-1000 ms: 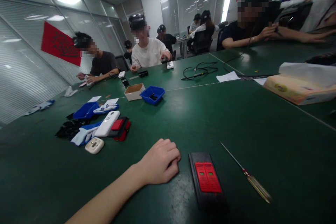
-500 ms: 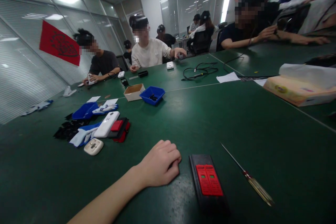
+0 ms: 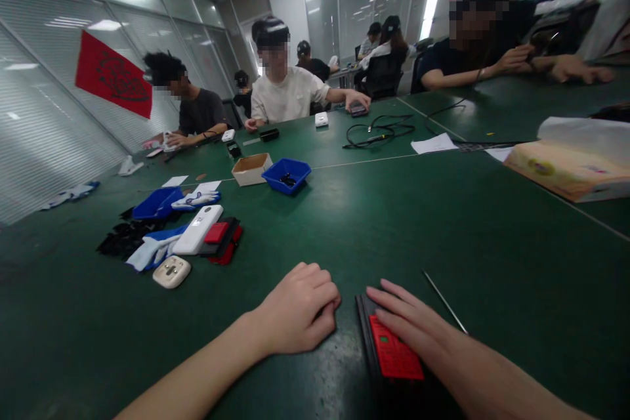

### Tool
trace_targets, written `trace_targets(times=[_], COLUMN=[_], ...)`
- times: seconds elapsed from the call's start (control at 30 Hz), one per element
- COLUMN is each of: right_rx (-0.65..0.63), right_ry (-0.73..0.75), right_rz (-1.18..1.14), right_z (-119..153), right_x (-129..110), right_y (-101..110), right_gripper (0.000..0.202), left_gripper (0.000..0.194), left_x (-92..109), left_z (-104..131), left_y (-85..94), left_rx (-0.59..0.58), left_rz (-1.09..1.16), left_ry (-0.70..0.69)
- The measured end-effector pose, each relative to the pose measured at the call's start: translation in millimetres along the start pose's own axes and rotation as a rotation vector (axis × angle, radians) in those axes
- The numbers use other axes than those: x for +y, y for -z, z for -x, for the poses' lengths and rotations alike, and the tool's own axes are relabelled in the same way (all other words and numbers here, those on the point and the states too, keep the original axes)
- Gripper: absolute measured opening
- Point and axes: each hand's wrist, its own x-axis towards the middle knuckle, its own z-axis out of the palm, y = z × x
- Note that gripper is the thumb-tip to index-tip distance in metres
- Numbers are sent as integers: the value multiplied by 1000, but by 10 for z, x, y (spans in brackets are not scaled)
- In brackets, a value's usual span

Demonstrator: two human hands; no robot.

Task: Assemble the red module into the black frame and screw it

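My left hand [image 3: 304, 310] rests on the green table as a loose fist, its fingers curled under and nothing seen in them. Just to its right lies a long black block [image 3: 364, 328] with a red two-part module [image 3: 396, 354] on its top, which has a small green window. My right hand [image 3: 413, 318] lies over the upper right of this block, fingers stretched out and touching it without wrapping round. Behind that hand, a screwdriver [image 3: 445, 302] shows only its thin metal shaft; my forearm hides the handle.
To the left are a white phone-like device [image 3: 199, 230], a second red and black module [image 3: 224, 239], gloves [image 3: 152, 249] and a cream case [image 3: 171, 272]. Further off stand a blue bin [image 3: 287, 177], a cardboard box [image 3: 251, 170] and a tissue pack [image 3: 566, 161]. Several people sit around.
My right hand has come in from the right and now lies on the black block, covering part of the red module and the screwdriver. My left hand stays put.
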Motion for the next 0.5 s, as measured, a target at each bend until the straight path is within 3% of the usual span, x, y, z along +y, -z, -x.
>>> trace_targets(times=[0.1, 0.27, 0.5], right_rx=[23, 188, 188], right_ry=[100, 218, 243], right_rz=[40, 122, 171], right_z=[-62, 119, 179], right_x=[-121, 102, 157], right_y=[-123, -290, -350], right_gripper=[85, 78, 70], left_gripper=[10, 9, 9], left_x=[10, 24, 26], left_z=[-6, -9, -12], left_y=[9, 29, 28], left_rx=[-5, -19, -39], left_rz=[4, 2, -9], left_ry=[4, 11, 20])
